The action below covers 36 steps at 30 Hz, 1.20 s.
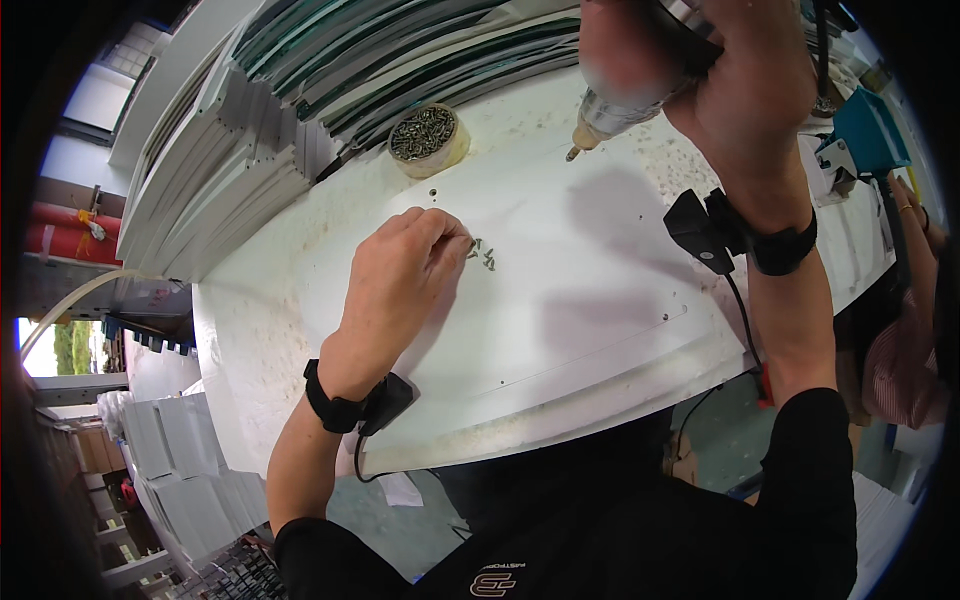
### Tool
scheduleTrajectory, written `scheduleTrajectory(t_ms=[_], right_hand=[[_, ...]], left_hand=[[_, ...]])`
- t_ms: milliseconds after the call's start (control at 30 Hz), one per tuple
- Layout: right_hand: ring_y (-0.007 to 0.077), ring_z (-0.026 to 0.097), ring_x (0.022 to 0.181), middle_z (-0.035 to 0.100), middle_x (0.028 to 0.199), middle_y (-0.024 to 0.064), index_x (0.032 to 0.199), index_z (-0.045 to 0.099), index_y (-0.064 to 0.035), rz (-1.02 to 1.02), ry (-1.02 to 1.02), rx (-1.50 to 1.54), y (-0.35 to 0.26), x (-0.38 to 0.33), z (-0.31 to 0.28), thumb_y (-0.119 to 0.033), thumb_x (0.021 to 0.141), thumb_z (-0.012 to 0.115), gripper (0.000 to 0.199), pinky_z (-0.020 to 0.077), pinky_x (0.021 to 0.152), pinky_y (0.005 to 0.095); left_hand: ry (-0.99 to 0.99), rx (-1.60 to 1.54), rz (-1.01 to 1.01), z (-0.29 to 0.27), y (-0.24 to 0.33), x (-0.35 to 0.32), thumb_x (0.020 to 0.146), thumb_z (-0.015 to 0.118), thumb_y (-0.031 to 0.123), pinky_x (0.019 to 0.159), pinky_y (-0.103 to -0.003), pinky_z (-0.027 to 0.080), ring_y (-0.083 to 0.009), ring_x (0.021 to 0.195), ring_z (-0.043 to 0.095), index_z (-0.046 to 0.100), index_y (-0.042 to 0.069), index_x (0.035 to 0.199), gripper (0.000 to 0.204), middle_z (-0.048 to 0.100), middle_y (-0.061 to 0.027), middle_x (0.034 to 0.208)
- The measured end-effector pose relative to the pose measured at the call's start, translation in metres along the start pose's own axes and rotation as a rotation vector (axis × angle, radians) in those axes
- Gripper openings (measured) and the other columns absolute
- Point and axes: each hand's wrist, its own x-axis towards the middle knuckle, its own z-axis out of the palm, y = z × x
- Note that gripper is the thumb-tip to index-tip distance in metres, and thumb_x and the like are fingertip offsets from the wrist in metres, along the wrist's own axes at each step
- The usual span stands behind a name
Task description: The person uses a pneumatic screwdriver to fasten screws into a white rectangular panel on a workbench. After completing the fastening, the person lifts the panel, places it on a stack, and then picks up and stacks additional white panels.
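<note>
Two at once: gripping drill [612, 112], far right, in right hand [738, 115]; curling nearer left hand [405, 262] just left of mixed-axis screws [489, 263], can't tell if grasping any.

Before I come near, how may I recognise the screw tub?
On the white worktable, look before the stacked green and grey panels, beyond the left hand. The round, cream tub stands there, set apart by its heap of small metal screws.

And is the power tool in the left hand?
No, the right hand holds the power tool; the left hand is at loose screws.
</note>
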Motion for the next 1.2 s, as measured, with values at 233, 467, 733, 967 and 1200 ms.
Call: scheduleTrajectory(t_ms=[233, 467, 733, 967, 1200], right_hand=[[0.011, 0.047, 0.039, 0.057, 0.065, 0.008, 0.077, 0.055, -0.0027, 0.014, 0.052, 0.127, -0.009, -0.016, 0.031, -0.032, 0.098, 0.065, 0.038, 0.0407, 0.037, 0.0237], [0.0115, 0.047, 0.037, 0.056, 0.065, 0.0095, 0.083, 0.051, -0.0029, -0.021, 0.161, 0.154, -0.012, -0.031, 0.055, -0.027, 0.098, 0.065, 0.032, 0.0431, 0.036, 0.0261], [0.0111, 0.047, 0.037, 0.056, 0.068, 0.0103, 0.084, 0.05, -0.002, -0.141, 0.05, 0.176, 0.0, -0.038, 0.041, -0.025, 0.101, 0.061, 0.031, 0.0424, 0.035, 0.0256], [0.0116, 0.047, 0.037, 0.056, 0.066, 0.0102, 0.081, 0.05, -0.0016, -0.091, 0.105, 0.254, -0.004, -0.041, 0.044, -0.027, 0.101, 0.062, 0.034, 0.0425, 0.034, 0.0258], [0.0143, 0.055, 0.045, 0.058, 0.07, 0.0084, 0.095, 0.052, -0.0023, -0.232, 0.145, 0.146, 0.002, -0.049, 0.053, -0.029, 0.107, 0.051, 0.03, 0.0485, 0.039, 0.0264]], left_hand=[[0.101, -0.109, 0.017, 0.004, -0.007, -0.017, 0.094, 0.071, 0.008, 0.073, -0.032, 0.054, -0.0234, 0.08, 0.069, 0.07, -0.001, 0.102, 0.012, 0.07, -0.0132, 0.092], [0.116, 0.138, 0.216, 0.008, -0.006, -0.018, 0.092, 0.069, 0.005, 0.073, -0.037, 0.054, -0.0317, 0.08, 0.067, 0.064, 0.0, 0.101, 0.011, 0.067, -0.0142, 0.09], [0.084, -0.033, 0.133, 0.004, -0.007, -0.013, 0.092, 0.067, 0.006, 0.075, -0.037, 0.053, -0.0322, 0.08, 0.067, 0.063, 0.001, 0.102, 0.011, 0.069, -0.0153, 0.093], [0.062, -0.085, 0.123, 0.007, -0.005, -0.002, 0.093, 0.069, 0.009, 0.074, -0.035, 0.053, -0.0278, 0.079, 0.067, 0.067, 0.0, 0.097, 0.01, 0.069, -0.0139, 0.089], [0.087, -0.201, -0.103, -0.009, -0.001, -0.029, 0.095, 0.066, 0.007, 0.077, -0.03, 0.054, -0.0168, 0.081, 0.067, 0.066, 0.0, 0.1, 0.008, 0.071, -0.0083, 0.093]])
